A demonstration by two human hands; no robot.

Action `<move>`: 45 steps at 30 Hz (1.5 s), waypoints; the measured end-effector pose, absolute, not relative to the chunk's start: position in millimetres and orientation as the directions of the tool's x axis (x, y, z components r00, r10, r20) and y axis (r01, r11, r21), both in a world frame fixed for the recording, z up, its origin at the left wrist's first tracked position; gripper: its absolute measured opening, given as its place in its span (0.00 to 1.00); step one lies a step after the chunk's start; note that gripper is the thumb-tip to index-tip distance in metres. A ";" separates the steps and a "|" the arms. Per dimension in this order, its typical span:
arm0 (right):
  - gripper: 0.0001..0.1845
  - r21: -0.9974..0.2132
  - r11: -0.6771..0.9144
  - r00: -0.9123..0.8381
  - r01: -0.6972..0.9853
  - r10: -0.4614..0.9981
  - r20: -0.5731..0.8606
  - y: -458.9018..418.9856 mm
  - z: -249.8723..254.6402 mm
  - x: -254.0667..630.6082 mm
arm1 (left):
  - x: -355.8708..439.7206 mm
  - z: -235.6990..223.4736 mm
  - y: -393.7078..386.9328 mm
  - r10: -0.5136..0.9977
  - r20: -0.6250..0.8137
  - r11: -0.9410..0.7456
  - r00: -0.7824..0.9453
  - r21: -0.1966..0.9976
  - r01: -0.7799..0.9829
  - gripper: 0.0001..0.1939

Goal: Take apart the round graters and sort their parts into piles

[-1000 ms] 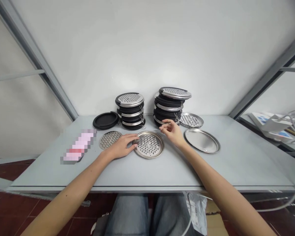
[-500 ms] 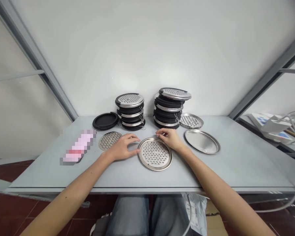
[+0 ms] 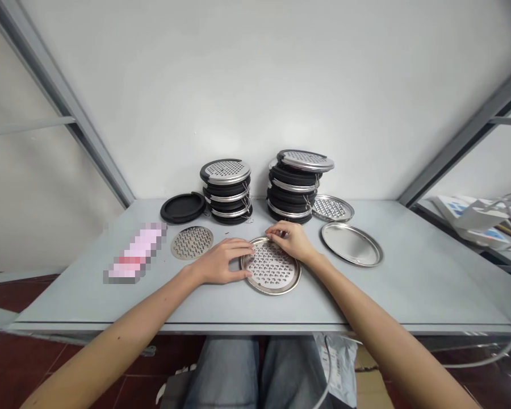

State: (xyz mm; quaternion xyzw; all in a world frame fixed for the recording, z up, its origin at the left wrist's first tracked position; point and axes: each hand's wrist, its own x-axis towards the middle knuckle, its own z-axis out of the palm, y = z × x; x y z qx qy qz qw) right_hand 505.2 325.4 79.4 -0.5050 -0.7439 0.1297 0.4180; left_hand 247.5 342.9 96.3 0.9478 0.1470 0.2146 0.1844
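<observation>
Both hands are moving further onto the perforated steel grater plate [image 3: 276, 275] since the earlier frame. The left hand [image 3: 221, 261] is resting spread open, fingertips on the near-left rim; the right hand [image 3: 290, 240] is curling over the far rim, grip on it unclear. The plate is lying flat near the table's [image 3: 366, 295] front edge, in front of the stacked graters [image 3: 293, 184].
</observation>
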 end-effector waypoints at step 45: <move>0.06 -0.555 0.432 -0.234 0.711 0.889 0.393 323.0 82.7 511.1 | 239.5 96.0 348.4 0.634 0.323 -0.759 0.702 0.435 0.485 0.21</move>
